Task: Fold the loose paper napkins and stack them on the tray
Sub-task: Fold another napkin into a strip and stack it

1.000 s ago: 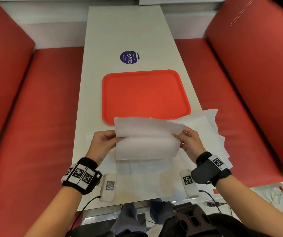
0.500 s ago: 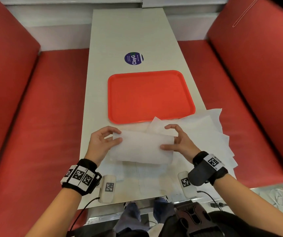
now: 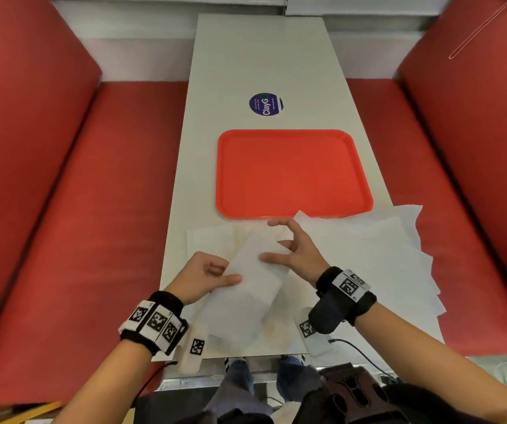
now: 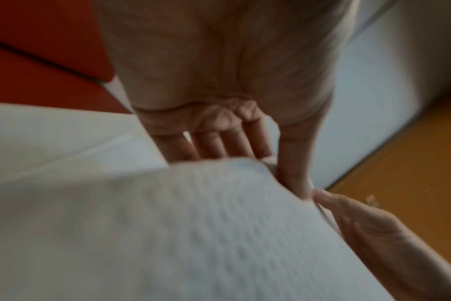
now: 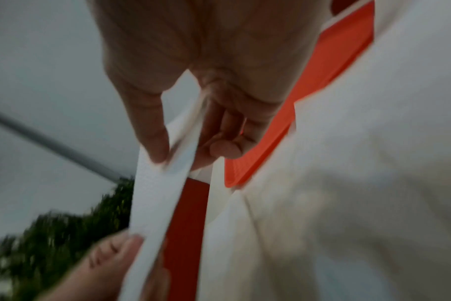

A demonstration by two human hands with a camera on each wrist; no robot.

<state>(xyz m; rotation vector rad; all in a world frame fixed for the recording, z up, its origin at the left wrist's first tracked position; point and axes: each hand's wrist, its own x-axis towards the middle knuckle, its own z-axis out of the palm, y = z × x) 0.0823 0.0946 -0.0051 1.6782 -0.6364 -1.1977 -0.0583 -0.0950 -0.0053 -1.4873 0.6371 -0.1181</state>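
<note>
Hands: left hand and right hand pinch the half-folded white paper napkin at opposite ends
Axis: near-left to far-right; flat orange plastic tray beyond, right hand nearer

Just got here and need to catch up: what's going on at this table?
A person is folding a paper napkin above the table. The left hand pinches its near end, and the right hand pinches the far end between thumb and fingers. More loose napkins lie spread to the right. The orange tray has nothing on it yet.
</note>
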